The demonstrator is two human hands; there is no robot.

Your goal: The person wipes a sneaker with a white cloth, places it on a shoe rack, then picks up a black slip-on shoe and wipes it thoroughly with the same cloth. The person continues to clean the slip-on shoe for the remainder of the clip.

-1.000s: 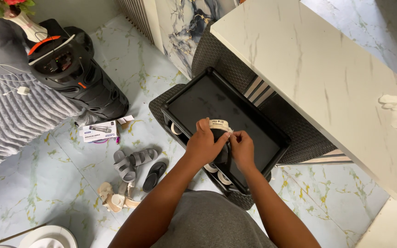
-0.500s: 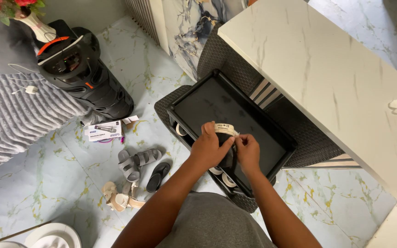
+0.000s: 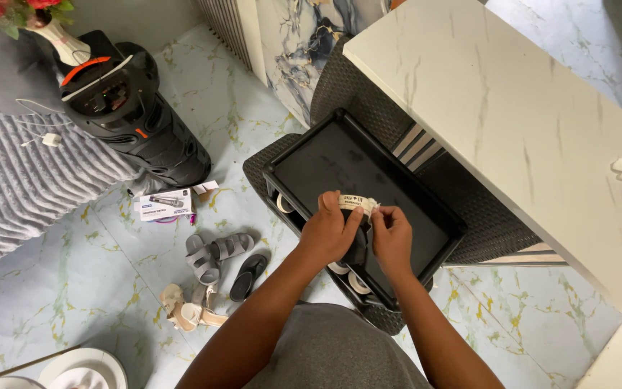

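Over at the far left, a grey ribbed blanket (image 3: 8, 180) and a black speaker (image 3: 131, 115) sit on the marbled floor (image 3: 73, 274), with loose sandals (image 3: 210, 259) scattered nearer in. Toward the middle, the left hand (image 3: 329, 234) has its fingers closed around a dark shoe (image 3: 356, 241) with a pale label strip (image 3: 356, 204) on top, held just above the black tray (image 3: 397, 180). The right hand (image 3: 391, 241) pinches the strip's end between thumb and forefinger. Judging by this, the strip is being worked on and remains attached; more pale-soled shoes (image 3: 347, 274) sit under the tray. Rightmost, the white marble surface (image 3: 527, 122) overhangs.
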